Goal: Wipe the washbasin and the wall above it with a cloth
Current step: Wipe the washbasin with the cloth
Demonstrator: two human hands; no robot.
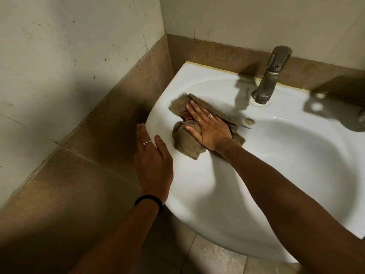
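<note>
- Right hand (209, 128) lies flat, fingers spread, pressing the cloth (185, 135) on the basin (217, 184) rim at 9 o'clock — no closed grip.
- Left hand (153, 161) open, bracing the basin's edge.
- Judging from this: bowl, tap (270, 76) side and wall (227, 16) at 12 o'clock remain.

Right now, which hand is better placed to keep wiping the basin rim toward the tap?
Right hand: it presses flat on the cloth, nearer the tap. Left hand only braces the washbasin edge.

Crumpled tan cloth (183, 143) flat on white washbasin (197, 194) left rim, below wall (237, 20).
</note>
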